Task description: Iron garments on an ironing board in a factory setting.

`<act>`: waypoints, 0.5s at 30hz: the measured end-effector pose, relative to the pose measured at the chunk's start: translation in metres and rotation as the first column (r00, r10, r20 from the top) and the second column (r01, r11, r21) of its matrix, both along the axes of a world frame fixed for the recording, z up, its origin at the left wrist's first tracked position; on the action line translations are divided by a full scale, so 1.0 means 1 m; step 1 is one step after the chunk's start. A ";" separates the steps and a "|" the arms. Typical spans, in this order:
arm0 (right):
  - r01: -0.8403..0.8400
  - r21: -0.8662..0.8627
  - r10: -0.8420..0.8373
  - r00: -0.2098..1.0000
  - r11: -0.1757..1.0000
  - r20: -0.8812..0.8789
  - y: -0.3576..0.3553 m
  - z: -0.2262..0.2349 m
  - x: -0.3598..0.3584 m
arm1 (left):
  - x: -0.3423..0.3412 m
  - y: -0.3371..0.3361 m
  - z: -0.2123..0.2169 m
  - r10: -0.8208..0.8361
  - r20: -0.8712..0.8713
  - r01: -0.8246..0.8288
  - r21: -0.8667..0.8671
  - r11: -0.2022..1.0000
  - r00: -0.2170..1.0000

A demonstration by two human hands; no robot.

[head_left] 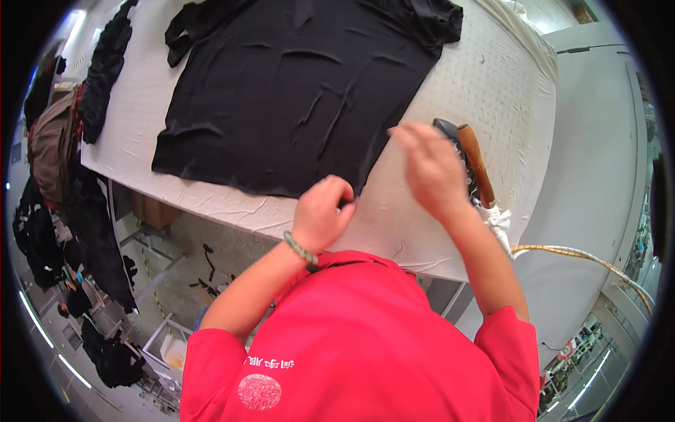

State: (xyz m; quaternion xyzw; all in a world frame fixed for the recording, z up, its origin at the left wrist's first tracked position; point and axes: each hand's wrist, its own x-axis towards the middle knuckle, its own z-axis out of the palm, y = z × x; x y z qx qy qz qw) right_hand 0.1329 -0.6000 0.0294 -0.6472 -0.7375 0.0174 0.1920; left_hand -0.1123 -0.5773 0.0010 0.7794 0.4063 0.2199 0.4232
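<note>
A black short-sleeved shirt lies spread on a white padded table, its hem toward me and its sleeves at the far side. Shallow wrinkles cross the cloth. At the hem's near right corner, my left hand is closed, with a bit of black cloth between finger and thumb. My right hand, slightly blurred, hovers by the shirt's right side edge with its fingers stretched out. Whether its fingertips touch the cloth I cannot tell. Just right of that hand rests an iron with a brown handle.
A striped cable runs from the iron off the table's right side. Dark garments hang over the left edge, beside a brown garment. A cardboard box stands under the table. A large grey panel stands at the right.
</note>
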 end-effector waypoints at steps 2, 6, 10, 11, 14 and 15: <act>-0.083 0.011 0.084 0.996 0.996 -0.015 0.008 -0.020 -0.011 | 0.008 -0.009 0.010 -0.077 0.019 0.077 -0.006 0.997 0.997; 0.085 -0.132 -0.115 0.966 0.988 -0.233 0.003 -0.041 -0.018 | 0.018 -0.026 0.010 -0.113 0.028 0.116 -0.127 0.985 0.993; 0.075 -0.192 -0.119 0.965 0.979 -0.233 -0.029 -0.051 -0.010 | 0.019 -0.033 0.002 -0.161 0.036 0.164 -0.115 0.980 0.986; 0.096 -0.171 -0.135 0.964 0.981 -0.229 -0.037 -0.052 -0.011 | 0.020 -0.035 0.002 -0.195 0.040 0.198 -0.079 0.977 0.980; 0.147 -0.127 -0.173 0.958 0.981 -0.228 -0.057 -0.058 -0.012 | 0.033 -0.039 0.001 -0.217 0.053 0.216 0.020 0.976 0.975; 0.251 -0.231 -0.336 0.802 0.940 -0.493 -0.065 -0.070 -0.012 | 0.038 -0.041 0.000 -0.230 0.060 0.226 0.073 0.971 0.971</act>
